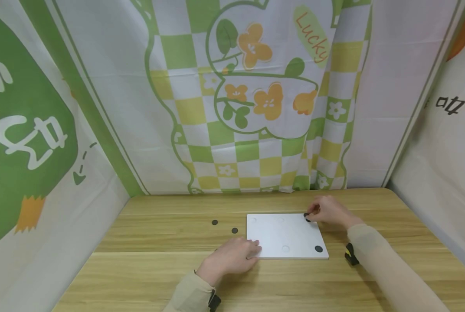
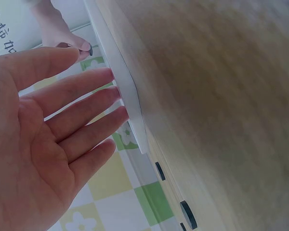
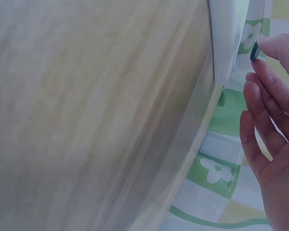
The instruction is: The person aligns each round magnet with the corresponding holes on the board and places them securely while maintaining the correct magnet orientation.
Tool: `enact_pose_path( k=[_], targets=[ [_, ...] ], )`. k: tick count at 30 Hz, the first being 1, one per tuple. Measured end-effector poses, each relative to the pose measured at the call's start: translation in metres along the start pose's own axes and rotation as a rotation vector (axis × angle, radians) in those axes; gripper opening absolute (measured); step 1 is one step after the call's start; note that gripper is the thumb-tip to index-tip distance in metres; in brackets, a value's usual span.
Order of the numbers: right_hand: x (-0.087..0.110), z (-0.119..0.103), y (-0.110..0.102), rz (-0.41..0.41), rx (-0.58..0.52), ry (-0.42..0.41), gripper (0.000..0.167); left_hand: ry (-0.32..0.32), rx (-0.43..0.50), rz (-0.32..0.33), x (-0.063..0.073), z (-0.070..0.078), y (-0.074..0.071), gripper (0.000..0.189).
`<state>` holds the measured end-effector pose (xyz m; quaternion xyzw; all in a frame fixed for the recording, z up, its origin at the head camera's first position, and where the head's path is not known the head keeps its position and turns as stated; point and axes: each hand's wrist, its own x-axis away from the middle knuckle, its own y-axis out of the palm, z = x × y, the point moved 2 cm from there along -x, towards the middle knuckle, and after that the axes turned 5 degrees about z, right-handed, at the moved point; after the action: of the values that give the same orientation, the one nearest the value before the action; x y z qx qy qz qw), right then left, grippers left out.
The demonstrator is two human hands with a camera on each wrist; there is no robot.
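The board (image 1: 267, 238) is white and shows faint pale circles. The discs (image 1: 319, 249) are black. The worktop (image 1: 146, 273) is yellowish brown with streaked wood grain. The sleeves (image 1: 388, 264) are plain beige; the wrist strap (image 1: 351, 255) by the right one is black with a yellow mark. The back cloth (image 1: 178, 52) carries green, yellow and white checks, white and orange flowers, green leaves and orange lettering on pale green. The left cloth (image 1: 33, 99) has white characters on green; the right cloth (image 1: 431, 143) bears black characters on white.
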<state>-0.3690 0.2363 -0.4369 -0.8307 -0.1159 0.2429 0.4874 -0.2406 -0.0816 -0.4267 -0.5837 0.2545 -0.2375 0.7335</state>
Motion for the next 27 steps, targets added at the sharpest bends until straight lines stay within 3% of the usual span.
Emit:
enact_pose_path(
  k=[27],
  targets=[
    [-0.015, -0.018, 0.012, -0.019, 0.002, -0.029, 0.012, -0.005, -0.022, -0.009, 0.000, -0.001, 0.001, 0.034]
  ],
)
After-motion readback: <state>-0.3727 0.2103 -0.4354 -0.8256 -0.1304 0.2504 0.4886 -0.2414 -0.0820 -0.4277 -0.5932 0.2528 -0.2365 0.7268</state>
